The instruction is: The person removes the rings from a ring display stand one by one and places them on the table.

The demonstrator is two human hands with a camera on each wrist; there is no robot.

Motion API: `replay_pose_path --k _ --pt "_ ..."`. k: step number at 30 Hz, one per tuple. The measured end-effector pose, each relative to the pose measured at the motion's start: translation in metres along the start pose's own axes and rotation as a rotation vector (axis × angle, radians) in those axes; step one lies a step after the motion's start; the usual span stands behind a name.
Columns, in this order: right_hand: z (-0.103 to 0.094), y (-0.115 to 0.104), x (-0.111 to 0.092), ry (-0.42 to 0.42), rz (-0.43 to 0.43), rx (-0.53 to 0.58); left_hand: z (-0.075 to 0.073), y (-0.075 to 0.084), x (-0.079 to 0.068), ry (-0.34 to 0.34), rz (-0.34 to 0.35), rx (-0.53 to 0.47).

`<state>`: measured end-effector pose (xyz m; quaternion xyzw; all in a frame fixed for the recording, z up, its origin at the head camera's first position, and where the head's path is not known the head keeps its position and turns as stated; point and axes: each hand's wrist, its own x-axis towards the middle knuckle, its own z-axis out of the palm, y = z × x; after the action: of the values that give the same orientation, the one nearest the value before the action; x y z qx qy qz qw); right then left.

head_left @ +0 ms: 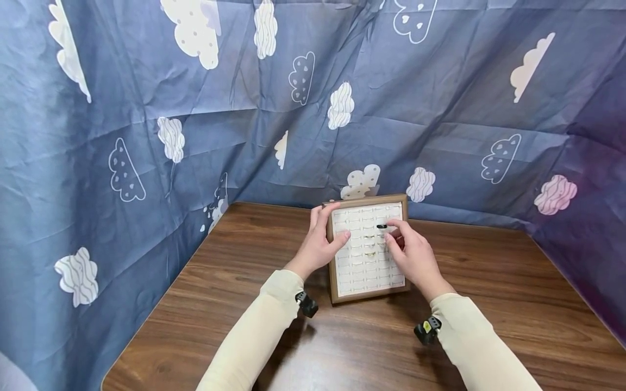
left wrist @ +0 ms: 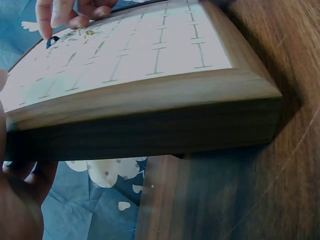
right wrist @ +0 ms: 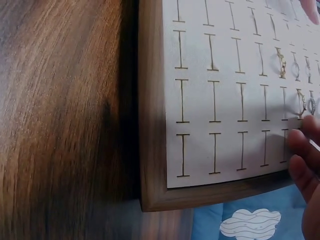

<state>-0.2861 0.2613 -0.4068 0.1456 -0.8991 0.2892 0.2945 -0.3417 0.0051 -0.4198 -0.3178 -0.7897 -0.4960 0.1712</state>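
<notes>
A ring display board (head_left: 369, 271) with a wooden frame and a white slotted pad leans back on the table. My left hand (head_left: 320, 241) grips its left edge, thumb over the pad and fingers at the frame's upper left corner. A black ring (head_left: 382, 226) sits at the upper right part of the pad. The index fingertip of my right hand (head_left: 413, 252) touches or nearly touches this ring, while the thumb is lower and apart from it. Several gold and silver rings (right wrist: 281, 64) stand in slots near the middle. The right fingertips are partly cut off in the right wrist view.
The brown wooden table (head_left: 220, 304) surrounds the board. Behind it hangs a blue curtain (head_left: 235, 146) with white cloud prints, meeting the table's back edge. Black camera straps sit on both wrists over cream sleeves (head_left: 259, 331).
</notes>
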Motion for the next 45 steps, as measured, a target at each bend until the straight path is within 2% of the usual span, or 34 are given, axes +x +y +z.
replay_pose_path --k 4,8,16,27,45 --pt "0.003 0.001 0.001 0.048 -0.023 -0.025 0.003 -0.003 -0.001 -0.01 0.011 0.011" --pt "0.005 0.003 0.004 0.107 -0.057 -0.047 0.004 -0.004 0.0 0.01 0.027 0.019" --pt "0.009 0.008 0.008 0.163 -0.147 -0.1 0.006 -0.006 0.0 0.027 0.009 0.017" --pt "0.011 0.007 0.014 0.152 -0.221 -0.16 0.007 -0.006 -0.001 0.036 -0.008 0.012" --pt "0.013 0.019 0.015 0.123 -0.326 -0.262 0.01 -0.005 0.0 0.036 -0.013 0.012"
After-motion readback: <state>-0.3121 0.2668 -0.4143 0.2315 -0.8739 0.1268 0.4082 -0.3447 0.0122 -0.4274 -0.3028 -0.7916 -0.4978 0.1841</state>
